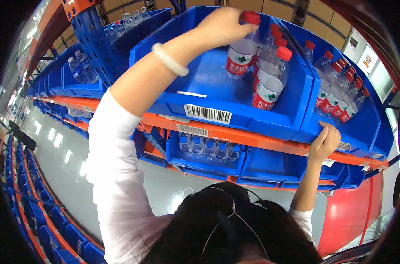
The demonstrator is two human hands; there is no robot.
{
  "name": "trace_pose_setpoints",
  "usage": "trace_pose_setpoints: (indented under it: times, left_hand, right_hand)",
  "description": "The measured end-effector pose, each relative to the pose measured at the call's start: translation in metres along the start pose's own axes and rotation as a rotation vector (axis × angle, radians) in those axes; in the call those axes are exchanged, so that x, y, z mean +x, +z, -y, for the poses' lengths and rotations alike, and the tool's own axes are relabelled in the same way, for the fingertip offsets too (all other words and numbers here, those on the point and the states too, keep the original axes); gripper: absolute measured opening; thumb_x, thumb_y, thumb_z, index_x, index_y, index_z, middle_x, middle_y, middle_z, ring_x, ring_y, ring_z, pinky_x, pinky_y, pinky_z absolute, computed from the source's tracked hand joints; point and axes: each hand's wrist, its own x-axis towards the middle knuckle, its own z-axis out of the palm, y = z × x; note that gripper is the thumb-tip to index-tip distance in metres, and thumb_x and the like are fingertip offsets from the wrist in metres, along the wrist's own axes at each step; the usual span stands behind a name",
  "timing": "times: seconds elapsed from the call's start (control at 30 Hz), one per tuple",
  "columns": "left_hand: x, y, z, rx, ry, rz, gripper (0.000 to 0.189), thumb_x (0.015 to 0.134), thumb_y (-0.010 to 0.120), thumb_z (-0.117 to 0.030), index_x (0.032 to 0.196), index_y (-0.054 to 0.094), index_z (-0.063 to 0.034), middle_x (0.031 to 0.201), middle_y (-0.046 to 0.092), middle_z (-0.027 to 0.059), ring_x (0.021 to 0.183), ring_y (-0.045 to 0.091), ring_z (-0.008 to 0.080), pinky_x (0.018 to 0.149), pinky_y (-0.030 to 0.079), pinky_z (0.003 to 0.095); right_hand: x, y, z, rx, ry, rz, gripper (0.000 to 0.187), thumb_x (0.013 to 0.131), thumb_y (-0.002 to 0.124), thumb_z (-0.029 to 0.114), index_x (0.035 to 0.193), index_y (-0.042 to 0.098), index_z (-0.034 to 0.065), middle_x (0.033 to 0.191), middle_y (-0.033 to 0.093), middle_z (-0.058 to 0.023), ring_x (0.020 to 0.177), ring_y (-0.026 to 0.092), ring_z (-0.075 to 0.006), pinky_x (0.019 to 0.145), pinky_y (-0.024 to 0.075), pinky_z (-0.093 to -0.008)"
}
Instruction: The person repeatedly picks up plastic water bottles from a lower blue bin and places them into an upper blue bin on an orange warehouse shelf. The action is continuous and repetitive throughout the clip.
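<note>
My left hand (224, 28) reaches over a blue plastic bin (200, 82), its thumb and fingers around the upper part of a red-capped water bottle (241, 57). That bottle stands almost upright, and the fingers behind it are partly hidden. Just right of it, several matching water bottles (269, 89) form a row along the bin's right wall. My right hand (325, 142) holds the front rim of the neighbouring blue bin (361, 132). More red-capped bottles (338, 95) stand grouped inside that second bin.
An orange shelf beam (239, 132) runs beneath the bins, and a blue perforated upright (92, 43) rises at left. A lower bin (203, 165) contains blue-capped bottles. Another rack (45, 211) lines the grey aisle floor (64, 151). Cardboard boxes (246, 6) are stacked behind.
</note>
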Motion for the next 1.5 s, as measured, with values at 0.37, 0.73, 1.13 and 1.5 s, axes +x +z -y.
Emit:
trace_pose_setpoints:
  times: [0.37, 0.73, 1.13, 1.5]
  left_hand:
    - [0.034, 0.070, 0.051, 0.100, -0.236, 0.176, 0.046, 0.080, 0.073, -0.043, 0.102, 0.070, -0.0027, 0.097, 0.071, 0.0209, 0.093, 0.068, 0.0361, 0.083, 0.052, 0.0434]
    - [0.041, 0.094, 0.055, 0.052, -0.276, 0.185, 0.049, 0.079, 0.073, -0.044, 0.105, 0.070, -0.0028, 0.100, 0.071, 0.0206, 0.097, 0.068, 0.0351, 0.086, 0.052, 0.0428]
    - [0.042, 0.091, 0.054, -0.022, -0.334, 0.238, 0.055, 0.079, 0.075, -0.043, 0.115, 0.066, -0.0018, 0.109, 0.069, 0.0203, 0.102, 0.067, 0.0342, 0.089, 0.051, 0.0407]
    - [0.038, 0.094, 0.059, -0.069, -0.335, 0.191, 0.066, 0.076, 0.077, -0.047, 0.120, 0.063, -0.0001, 0.112, 0.068, 0.0208, 0.104, 0.066, 0.0317, 0.090, 0.051, 0.0379]
  right_hand:
    - [-0.005, 0.005, -0.003, -0.041, 0.011, -0.040, 0.027, 0.095, 0.046, 0.012, 0.081, 0.067, 0.0000, 0.083, 0.068, -0.0128, 0.077, 0.061, -0.0295, 0.078, 0.0423, -0.0396]
    - [-0.004, 0.006, -0.002, -0.035, -0.013, -0.064, 0.029, 0.095, 0.045, 0.013, 0.080, 0.066, -0.0012, 0.080, 0.067, -0.0137, 0.074, 0.060, -0.0294, 0.075, 0.0417, -0.0396]
    - [-0.006, 0.007, -0.004, -0.032, -0.020, -0.074, 0.029, 0.094, 0.044, 0.012, 0.080, 0.066, -0.0023, 0.080, 0.067, -0.0146, 0.074, 0.061, -0.0296, 0.076, 0.0423, -0.0396]
    - [-0.005, 0.006, -0.004, -0.016, -0.024, -0.080, 0.029, 0.093, 0.046, 0.012, 0.079, 0.067, -0.0022, 0.080, 0.067, -0.0147, 0.074, 0.061, -0.0294, 0.075, 0.0420, -0.0398]
